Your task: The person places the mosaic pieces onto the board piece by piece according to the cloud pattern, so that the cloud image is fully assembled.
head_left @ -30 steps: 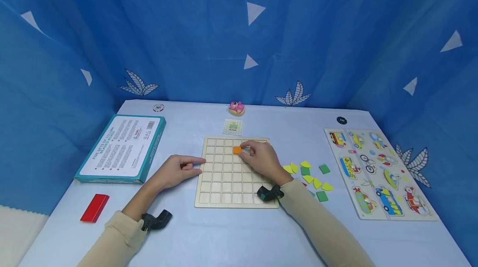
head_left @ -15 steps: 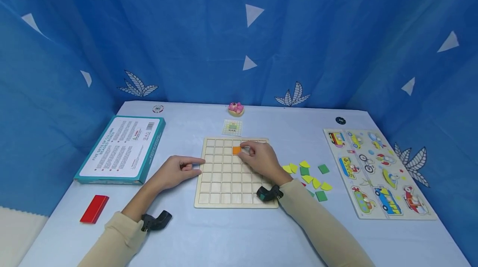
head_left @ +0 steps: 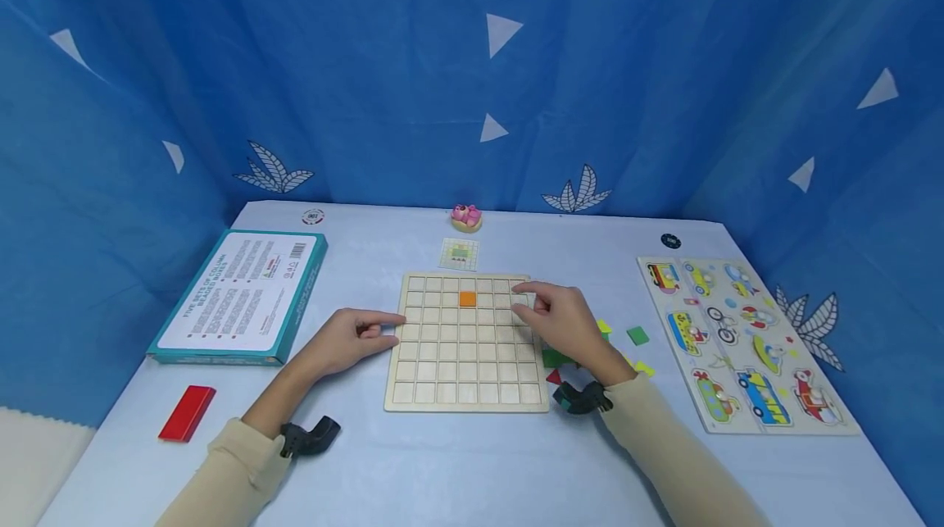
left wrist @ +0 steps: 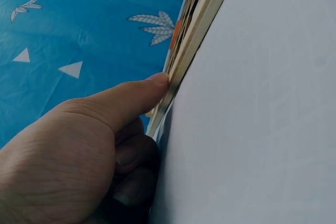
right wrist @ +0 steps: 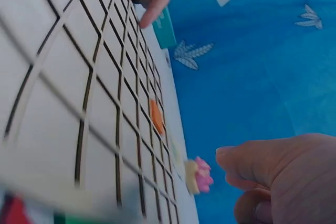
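A wooden grid board [head_left: 468, 406] lies in the middle of the table, with a single orange square tile [head_left: 468, 298] in a cell of its second row from the back. My left hand [head_left: 347, 340] touches the board's left edge with thumb and index finger extended; in the left wrist view its thumb [left wrist: 142, 95] presses the wooden rim. Over the board's right edge hovers my right hand [head_left: 564, 318], thumb and index finger apart and nothing between them. In the right wrist view the orange tile sits in its cell, away from the right hand [right wrist: 283, 177].
Right of the board lie green squares [head_left: 637, 335], yellow pieces [head_left: 645, 369] and a red piece [head_left: 555, 378], partly hidden by the right arm. A pattern card [head_left: 459, 253] and pink figurine [head_left: 466, 217] stand behind. Further out are a picture puzzle [head_left: 745, 338], teal box [head_left: 239, 293] and red block [head_left: 188, 413].
My right hand has let go of the orange tile, which stays in its cell, and has moved right to the board's edge. The left hand has kept its place.
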`<state>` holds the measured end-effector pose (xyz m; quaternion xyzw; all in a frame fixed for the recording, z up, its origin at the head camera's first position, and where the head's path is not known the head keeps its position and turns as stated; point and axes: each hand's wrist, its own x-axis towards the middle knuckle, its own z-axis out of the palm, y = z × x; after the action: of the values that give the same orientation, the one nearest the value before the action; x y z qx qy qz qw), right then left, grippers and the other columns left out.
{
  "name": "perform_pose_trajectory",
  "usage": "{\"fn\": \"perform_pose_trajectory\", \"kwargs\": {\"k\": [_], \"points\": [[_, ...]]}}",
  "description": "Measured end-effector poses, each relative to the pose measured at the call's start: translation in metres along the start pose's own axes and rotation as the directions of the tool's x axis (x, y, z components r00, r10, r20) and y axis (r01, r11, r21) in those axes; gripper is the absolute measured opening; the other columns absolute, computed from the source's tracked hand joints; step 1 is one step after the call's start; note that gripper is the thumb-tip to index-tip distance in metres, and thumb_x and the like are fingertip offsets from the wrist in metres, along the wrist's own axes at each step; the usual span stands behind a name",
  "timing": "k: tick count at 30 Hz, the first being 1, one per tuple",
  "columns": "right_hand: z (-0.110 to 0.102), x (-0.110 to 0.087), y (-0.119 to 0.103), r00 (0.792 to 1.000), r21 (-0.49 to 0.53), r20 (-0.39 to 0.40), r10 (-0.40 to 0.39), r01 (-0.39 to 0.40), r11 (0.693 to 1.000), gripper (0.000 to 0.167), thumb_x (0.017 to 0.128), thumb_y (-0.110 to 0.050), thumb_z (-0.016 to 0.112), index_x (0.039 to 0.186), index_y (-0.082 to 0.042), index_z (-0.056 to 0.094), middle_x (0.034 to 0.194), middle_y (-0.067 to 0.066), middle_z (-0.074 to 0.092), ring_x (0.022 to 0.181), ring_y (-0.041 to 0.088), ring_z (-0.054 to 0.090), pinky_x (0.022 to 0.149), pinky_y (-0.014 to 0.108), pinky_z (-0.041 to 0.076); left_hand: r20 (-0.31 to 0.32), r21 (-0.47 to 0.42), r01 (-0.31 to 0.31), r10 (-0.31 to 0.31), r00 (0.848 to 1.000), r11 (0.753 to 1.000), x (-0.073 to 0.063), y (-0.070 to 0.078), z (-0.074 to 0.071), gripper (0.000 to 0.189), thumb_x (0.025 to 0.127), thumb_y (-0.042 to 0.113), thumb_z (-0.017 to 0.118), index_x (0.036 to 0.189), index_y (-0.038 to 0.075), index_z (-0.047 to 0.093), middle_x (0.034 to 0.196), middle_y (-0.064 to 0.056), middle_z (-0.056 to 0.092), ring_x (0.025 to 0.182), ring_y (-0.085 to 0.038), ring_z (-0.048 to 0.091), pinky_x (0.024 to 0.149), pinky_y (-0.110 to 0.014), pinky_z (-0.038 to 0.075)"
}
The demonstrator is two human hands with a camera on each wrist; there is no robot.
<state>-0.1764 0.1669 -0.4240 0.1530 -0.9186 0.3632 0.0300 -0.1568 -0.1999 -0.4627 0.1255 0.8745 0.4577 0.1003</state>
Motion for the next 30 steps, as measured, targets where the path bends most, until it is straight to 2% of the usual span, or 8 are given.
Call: {"fn": "perform_pose_trajectory", "kwargs": {"k": [8,15,18,22,30], "points": [[-0.047,-0.036,0.034,0.996,-0.067,-0.066,0.06,-0.065,0.996,0.029,0.093,-0.023,0.078,0.12,-0.012,0.076,0.059,-0.001,0.042,0.052,0.02,0.044,0.045,0.028,0.033,0.003,0.007,-0.007,0.007,1.0,1.0,0.0,0.0,0.0,0.033,0.093,0.025,0.077,0.125,0.017,0.075,0.063,0.006,0.046,0.059,-0.012,0.045,0.073,-0.027,0.044],[-0.073,-0.056,0.066,0.99,-0.113,-0.098,0.102,-0.113,0.987,0.025,0.096,-0.019,0.075,0.121,-0.014,0.075,0.059,0.0,0.044,0.052,0.02,0.045,0.044,0.026,0.034,-0.003,0.003,-0.011,0.011,1.0,1.0,-0.001,0.001,-0.001,0.033,0.093,0.025,0.077,0.125,0.017,0.075,0.063,0.006,0.046,0.059,-0.011,0.045,0.071,-0.027,0.044],[-0.077,-0.06,0.08,0.987,-0.146,-0.089,0.134,-0.147,0.978,0.025,0.097,-0.015,0.072,0.122,-0.014,0.075,0.06,0.001,0.044,0.053,0.021,0.045,0.045,0.026,0.034,0.0,-0.011,-0.011,0.011,1.0,1.0,-0.001,0.001,-0.001,0.033,0.093,0.024,0.078,0.125,0.017,0.075,0.063,0.005,0.046,0.059,-0.012,0.045,0.069,-0.026,0.044],[-0.077,-0.062,0.088,0.983,-0.199,-0.056,0.174,-0.181,0.963,0.026,0.097,-0.018,0.073,0.123,-0.012,0.074,0.061,0.0,0.046,0.054,0.021,0.047,0.047,0.026,0.035,0.006,-0.023,-0.013,0.013,1.0,1.0,-0.001,0.002,-0.001,0.033,0.093,0.024,0.078,0.125,0.017,0.075,0.063,0.005,0.047,0.058,-0.012,0.045,0.068,-0.026,0.044],[-0.069,-0.064,0.094,0.983,-0.214,-0.02,0.181,-0.181,0.96,0.025,0.096,-0.024,0.074,0.119,-0.013,0.075,0.059,-0.001,0.046,0.052,0.019,0.047,0.046,0.026,0.035,0.005,-0.022,-0.01,0.01,1.0,1.0,-0.001,0.001,-0.001,0.033,0.093,0.025,0.078,0.124,0.018,0.075,0.062,0.005,0.046,0.058,-0.012,0.045,0.07,-0.026,0.044]]}}
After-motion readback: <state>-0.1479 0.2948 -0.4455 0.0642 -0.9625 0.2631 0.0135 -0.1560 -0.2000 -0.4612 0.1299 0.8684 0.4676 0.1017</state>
